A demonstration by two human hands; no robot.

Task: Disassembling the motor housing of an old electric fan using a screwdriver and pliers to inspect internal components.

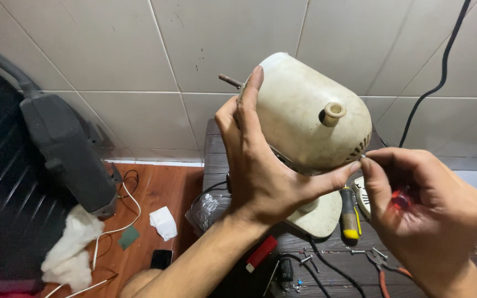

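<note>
One small phone (162, 257) down on the wooden floor, flat, dark screen facing up. Black and shaped like a box. No packages, labels or signs anywhere.

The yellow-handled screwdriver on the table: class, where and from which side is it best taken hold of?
Grip the screwdriver by its yellow-and-black handle, coming from above on the near side. The handle lies flat and clear there, while its far end runs under the right hand and beside the fan base.

Matt cream plastic motor housing (305, 110), glossy wall tiles (139, 55), perhaps wooden table (216, 149)
</note>
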